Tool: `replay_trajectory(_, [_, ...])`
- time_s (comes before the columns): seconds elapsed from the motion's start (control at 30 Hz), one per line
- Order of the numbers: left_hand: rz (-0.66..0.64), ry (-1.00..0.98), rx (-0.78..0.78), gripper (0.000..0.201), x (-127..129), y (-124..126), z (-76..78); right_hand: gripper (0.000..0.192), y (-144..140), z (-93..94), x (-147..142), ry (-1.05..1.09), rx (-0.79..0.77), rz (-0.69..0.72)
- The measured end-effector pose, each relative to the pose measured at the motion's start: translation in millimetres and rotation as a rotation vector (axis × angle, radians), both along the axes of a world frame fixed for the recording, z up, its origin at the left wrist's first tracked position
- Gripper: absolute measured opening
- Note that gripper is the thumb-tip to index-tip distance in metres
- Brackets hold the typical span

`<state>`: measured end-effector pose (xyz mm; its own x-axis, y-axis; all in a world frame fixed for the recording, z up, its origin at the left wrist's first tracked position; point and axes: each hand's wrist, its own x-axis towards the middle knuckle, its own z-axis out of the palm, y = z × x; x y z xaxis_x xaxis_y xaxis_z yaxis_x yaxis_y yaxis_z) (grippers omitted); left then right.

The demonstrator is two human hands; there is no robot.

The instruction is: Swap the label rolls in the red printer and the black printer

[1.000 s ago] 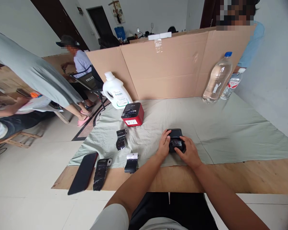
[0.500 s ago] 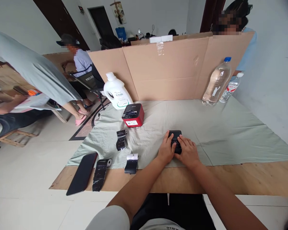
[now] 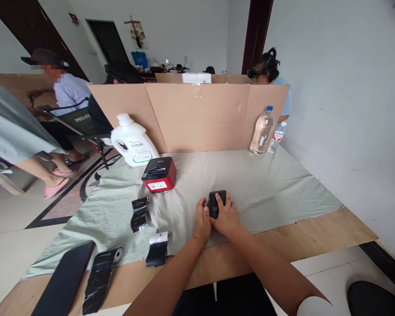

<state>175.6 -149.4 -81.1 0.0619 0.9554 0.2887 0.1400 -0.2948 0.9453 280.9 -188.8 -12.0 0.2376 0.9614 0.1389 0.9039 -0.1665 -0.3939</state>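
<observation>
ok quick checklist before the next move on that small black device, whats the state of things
1. Both hands on the small black device: ok, left hand and right hand grip it.
2. Device resting on the green cloth: ok.
3. Device lid closed: cannot tell, fingers cover it.
4. Black-wrapped roll beside the left hand: ok.
5. Red printer apart from the hands: ok.
</observation>
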Motion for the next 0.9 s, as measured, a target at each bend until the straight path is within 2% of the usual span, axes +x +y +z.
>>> replay_trajectory(0.1, [0.001,0.156,0.023,0.057,0.6,-3.3,3.6,0.077,3.4,-4.8,12.8,-0.021,0.043,0.044])
replay_trajectory(0.2, [-0.116,0.490,0.098,0.056,5.0,-9.3,9.0,0.077,18.5,-6.3,48.2,-0.046,0.114,0.019])
replay_trajectory(0.33, [-0.360,0.911,0.171,0.054,12.0,-16.6,18.7,0.077,62.4,1.3,122.1,-0.054,0.133,-0.185])
replay_trajectory(0.43, [-0.402,1.061,0.151,0.058,13.8,-18.5,24.7,0.079,96.6,8.7,179.6,-0.056,0.051,-0.348])
replay_trajectory(0.53, [-0.415,1.116,0.144,0.059,13.0,-18.0,28.0,0.079,118.4,10.5,220.8,-0.101,-0.036,-0.435])
replay_trajectory(0.63, [-0.435,1.129,0.134,0.059,11.5,-16.4,29.9,0.077,126.3,5.1,239.2,-0.131,-0.098,-0.452])
replay_trajectory(0.77, [-0.450,1.090,0.099,0.060,9.6,-16.8,31.6,0.074,123.1,-5.3,239.8,-0.132,-0.127,-0.441])
replay_trajectory(0.9, [-0.469,0.944,0.044,0.059,10.3,-20.8,34.6,0.077,116.6,-12.4,227.5,-0.206,-0.176,-0.453])
